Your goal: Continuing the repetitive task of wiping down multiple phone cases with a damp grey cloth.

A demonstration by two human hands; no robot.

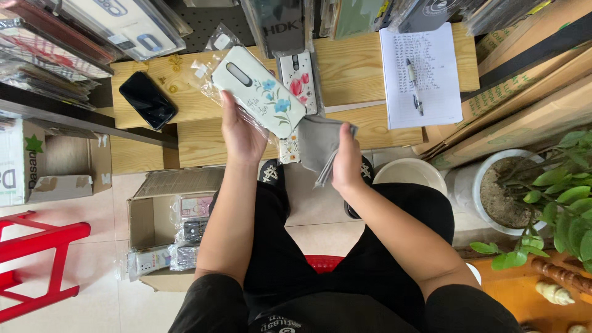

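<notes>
Holding a floral phone case point(259, 91), left hand point(242, 137); cardboard box point(143, 217) seemingly holds packaged cases point(190, 229).

phone point(147, 99) left on bench point(345, 68) | notepad point(421, 74) right | box point(161, 213) on floor, below-left

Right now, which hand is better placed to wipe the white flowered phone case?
The right hand: it already holds the grey cloth beside the white flowered phone case, which the left hand grips.
</notes>
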